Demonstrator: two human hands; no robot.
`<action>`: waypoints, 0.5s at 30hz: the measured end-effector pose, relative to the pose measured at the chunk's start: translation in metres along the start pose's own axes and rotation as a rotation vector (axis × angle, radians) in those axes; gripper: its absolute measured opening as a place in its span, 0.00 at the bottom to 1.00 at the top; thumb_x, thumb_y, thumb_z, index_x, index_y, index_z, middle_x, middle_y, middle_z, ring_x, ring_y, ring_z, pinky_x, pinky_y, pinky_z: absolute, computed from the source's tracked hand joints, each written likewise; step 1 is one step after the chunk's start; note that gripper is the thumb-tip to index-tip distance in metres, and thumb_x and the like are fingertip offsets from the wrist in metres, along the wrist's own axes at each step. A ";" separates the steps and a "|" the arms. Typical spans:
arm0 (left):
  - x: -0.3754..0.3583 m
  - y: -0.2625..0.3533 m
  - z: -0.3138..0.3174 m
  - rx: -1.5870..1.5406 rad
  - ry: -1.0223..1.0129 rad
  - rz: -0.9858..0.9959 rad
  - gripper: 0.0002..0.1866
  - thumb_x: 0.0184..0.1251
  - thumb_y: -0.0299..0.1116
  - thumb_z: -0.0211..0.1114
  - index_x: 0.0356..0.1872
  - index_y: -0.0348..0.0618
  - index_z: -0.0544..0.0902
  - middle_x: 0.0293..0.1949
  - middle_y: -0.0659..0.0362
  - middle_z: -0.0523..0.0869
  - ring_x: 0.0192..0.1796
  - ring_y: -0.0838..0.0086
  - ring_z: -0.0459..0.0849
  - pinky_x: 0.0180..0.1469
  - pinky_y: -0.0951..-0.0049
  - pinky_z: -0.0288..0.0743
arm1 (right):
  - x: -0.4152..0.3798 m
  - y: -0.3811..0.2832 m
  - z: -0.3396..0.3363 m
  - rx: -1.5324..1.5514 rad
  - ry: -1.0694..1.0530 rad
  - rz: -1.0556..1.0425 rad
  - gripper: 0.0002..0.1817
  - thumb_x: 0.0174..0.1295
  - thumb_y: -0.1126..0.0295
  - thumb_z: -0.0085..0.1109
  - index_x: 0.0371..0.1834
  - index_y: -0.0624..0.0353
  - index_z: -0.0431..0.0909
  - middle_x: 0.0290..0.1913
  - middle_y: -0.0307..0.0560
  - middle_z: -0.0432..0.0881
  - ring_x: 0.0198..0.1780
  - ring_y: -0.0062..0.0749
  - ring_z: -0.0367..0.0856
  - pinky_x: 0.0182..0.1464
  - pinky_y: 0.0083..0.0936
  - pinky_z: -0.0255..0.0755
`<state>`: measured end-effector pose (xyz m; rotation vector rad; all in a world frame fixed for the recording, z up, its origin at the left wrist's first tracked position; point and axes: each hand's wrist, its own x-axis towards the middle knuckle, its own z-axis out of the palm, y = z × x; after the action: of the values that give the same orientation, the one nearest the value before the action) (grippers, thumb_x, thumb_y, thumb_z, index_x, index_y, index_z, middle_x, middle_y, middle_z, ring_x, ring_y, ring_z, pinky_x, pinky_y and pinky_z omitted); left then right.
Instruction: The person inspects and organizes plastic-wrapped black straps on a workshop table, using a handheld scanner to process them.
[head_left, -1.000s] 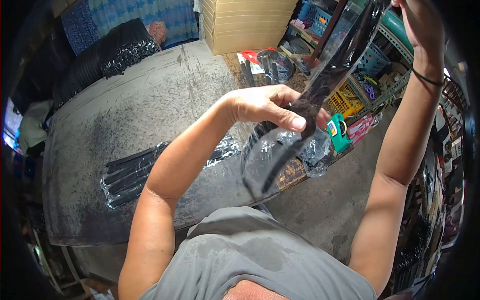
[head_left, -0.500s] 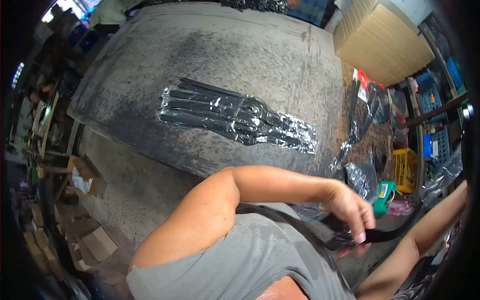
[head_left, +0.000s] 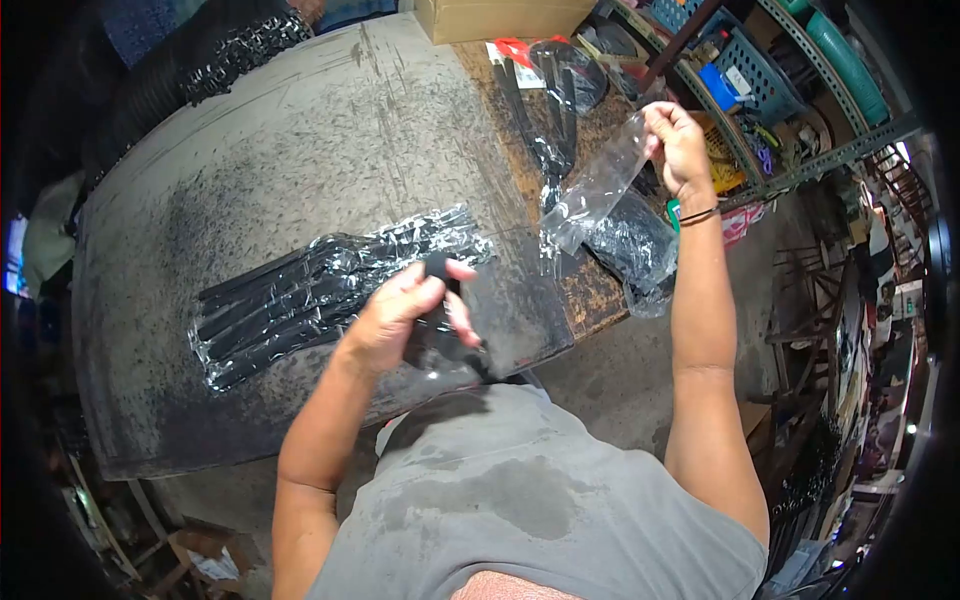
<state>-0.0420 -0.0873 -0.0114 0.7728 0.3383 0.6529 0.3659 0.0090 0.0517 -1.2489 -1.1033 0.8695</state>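
My left hand is closed around a black strip above the near edge of the worktable. The strip's lower part is blurred and hangs toward my shirt. Out to the right, my right hand is raised and pinches the upper end of a clear plastic bag, which slants down to the left. Beside and beyond my left hand lie several black strips in clear plastic packing, flat on the worktable. Below the clear bag rests a dark item in plastic at the table's right edge.
More wrapped black strips with a red-and-white label lie at the back right. A cardboard box stands behind them. Shelving with a blue basket is at the right. A pile of black strips lies at the back left.
The view has turned to the right. My left hand has come over the table with a black strip. My right hand has risen into full view, holding the clear bag.
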 end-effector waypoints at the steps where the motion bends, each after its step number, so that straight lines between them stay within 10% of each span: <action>1: -0.009 0.015 -0.002 0.037 0.057 0.017 0.19 0.74 0.39 0.51 0.56 0.33 0.68 0.29 0.53 0.83 0.35 0.62 0.86 0.43 0.64 0.79 | -0.007 0.020 -0.006 0.020 0.019 0.041 0.05 0.66 0.69 0.57 0.39 0.58 0.76 0.26 0.35 0.75 0.20 0.15 0.70 0.21 0.15 0.68; 8: -0.116 0.122 -0.004 0.573 0.273 0.392 0.26 0.75 0.38 0.47 0.65 0.29 0.58 0.19 0.52 0.78 0.24 0.59 0.84 0.36 0.56 0.83 | -0.099 0.154 -0.010 -0.015 0.256 0.291 0.06 0.66 0.69 0.55 0.43 0.56 0.73 0.29 0.36 0.77 0.22 0.16 0.73 0.21 0.16 0.70; 15: -0.265 0.258 -0.011 0.979 0.464 0.347 0.34 0.73 0.42 0.53 0.70 0.32 0.51 0.18 0.59 0.73 0.21 0.69 0.80 0.39 0.67 0.80 | -0.180 0.245 -0.003 -0.183 0.448 0.347 0.06 0.67 0.69 0.52 0.43 0.56 0.70 0.32 0.39 0.77 0.23 0.19 0.76 0.20 0.17 0.73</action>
<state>-0.3543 -0.1171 0.1835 1.6375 1.0029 1.0056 0.3364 -0.1267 -0.2189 -1.7220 -0.6258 0.7009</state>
